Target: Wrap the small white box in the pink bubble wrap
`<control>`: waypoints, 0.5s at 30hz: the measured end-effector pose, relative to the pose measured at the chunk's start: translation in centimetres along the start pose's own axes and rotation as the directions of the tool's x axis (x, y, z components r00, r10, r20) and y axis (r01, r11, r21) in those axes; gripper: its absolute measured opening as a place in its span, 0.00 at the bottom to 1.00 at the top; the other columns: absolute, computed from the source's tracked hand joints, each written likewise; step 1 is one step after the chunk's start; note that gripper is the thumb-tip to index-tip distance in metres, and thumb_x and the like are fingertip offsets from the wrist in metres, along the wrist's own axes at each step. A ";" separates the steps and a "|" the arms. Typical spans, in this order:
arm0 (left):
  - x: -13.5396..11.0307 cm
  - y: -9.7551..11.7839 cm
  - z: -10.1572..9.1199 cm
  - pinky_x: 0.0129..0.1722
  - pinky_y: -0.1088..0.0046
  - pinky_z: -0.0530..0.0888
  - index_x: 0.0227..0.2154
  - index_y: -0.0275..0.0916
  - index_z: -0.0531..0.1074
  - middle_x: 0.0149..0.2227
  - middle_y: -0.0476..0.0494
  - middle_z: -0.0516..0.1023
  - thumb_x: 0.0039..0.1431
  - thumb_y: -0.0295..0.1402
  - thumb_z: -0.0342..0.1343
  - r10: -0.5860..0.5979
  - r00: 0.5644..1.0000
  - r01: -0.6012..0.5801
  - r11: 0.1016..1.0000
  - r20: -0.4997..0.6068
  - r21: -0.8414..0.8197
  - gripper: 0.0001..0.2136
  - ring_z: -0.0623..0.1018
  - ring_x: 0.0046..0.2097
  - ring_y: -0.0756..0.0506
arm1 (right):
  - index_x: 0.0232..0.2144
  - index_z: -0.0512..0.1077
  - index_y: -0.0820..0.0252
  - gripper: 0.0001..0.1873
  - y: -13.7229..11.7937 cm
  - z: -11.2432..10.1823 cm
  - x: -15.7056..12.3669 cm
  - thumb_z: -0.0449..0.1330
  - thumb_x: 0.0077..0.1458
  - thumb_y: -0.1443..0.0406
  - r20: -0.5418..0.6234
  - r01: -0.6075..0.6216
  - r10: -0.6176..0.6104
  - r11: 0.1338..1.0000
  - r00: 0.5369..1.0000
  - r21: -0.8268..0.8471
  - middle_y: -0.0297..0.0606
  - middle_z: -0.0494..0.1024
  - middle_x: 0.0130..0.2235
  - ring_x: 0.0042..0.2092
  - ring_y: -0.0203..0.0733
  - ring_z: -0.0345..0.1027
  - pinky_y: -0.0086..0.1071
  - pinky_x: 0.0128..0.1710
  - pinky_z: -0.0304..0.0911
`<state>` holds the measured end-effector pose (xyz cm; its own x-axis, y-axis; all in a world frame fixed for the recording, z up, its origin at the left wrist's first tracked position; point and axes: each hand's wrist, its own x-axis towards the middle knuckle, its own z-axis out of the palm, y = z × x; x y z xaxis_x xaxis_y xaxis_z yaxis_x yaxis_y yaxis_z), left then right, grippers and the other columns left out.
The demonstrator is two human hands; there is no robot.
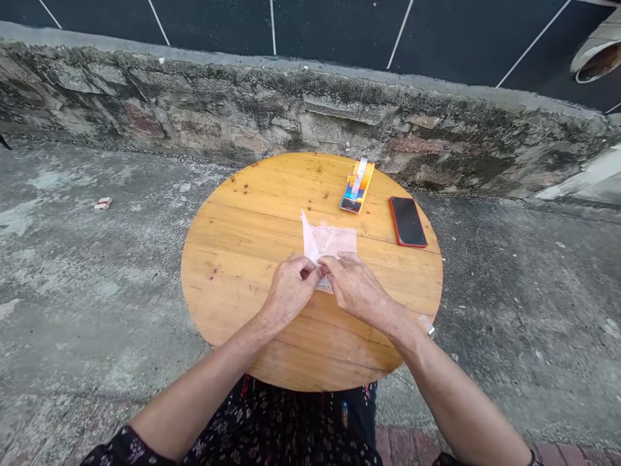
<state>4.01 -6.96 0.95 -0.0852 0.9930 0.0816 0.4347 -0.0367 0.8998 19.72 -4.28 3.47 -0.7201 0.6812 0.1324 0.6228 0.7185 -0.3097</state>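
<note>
A thin, pinkish-white sheet (334, 238) lies near the middle of the round wooden table (233, 259), its left side folded up to a point. Over the sheet's near edge, my left hand (292, 285) is closed, thumb and forefinger pinched together. My right hand (356, 285) meets it there, its fingertips also pinched on the sheet and touching the left fingertips. Both hands cover the near part of the sheet, so whatever sits under the fingers is hidden.
A tape dispenser (358, 186) with an orange roll stands toward the table's back. To its right is a phone (408, 222) in a red case. A small whitish item (427, 325) sits at the right edge by my forearm. A stone wall base (233, 116) runs behind.
</note>
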 end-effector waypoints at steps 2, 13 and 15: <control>-0.4 0.1 0.2 0.35 0.73 0.69 0.22 0.37 0.74 0.28 0.47 0.75 0.52 0.26 0.52 0.045 0.999 -0.045 0.998 0.003 0.034 0.08 0.73 0.33 0.48 | 0.47 0.65 0.63 0.18 0.0 -0.1 0.0 0.49 0.54 0.77 -0.014 -0.009 0.010 1.000 1.000 0.026 0.43 0.78 0.39 0.41 0.43 0.70 0.41 0.52 0.57; -2.2 -0.5 0.3 0.45 0.64 0.73 0.31 0.35 0.75 0.40 0.39 0.75 0.46 0.20 0.49 0.363 0.924 -0.383 0.868 0.124 0.315 0.12 0.75 0.43 0.41 | 0.46 0.66 0.60 0.18 1.4 -0.1 -0.5 0.48 0.56 0.77 -0.087 -0.029 0.058 0.953 0.995 0.301 0.45 0.70 0.52 0.49 0.41 0.70 0.36 0.46 0.67; -2.2 -0.6 0.1 0.45 0.64 0.74 0.33 0.35 0.75 0.41 0.39 0.74 0.48 0.19 0.49 0.399 0.904 -0.427 0.837 0.152 0.341 0.12 0.75 0.44 0.41 | 0.45 0.67 0.61 0.17 1.3 -0.1 -0.5 0.47 0.57 0.77 -0.095 -0.015 0.046 0.954 0.994 0.298 0.47 0.68 0.53 0.52 0.42 0.67 0.36 0.48 0.66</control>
<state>4.06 -9.09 0.15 0.2327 0.9002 0.3682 0.7064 -0.4167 0.5722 20.89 -3.63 3.07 -0.6583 0.7236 0.2073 0.5143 0.6335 -0.5781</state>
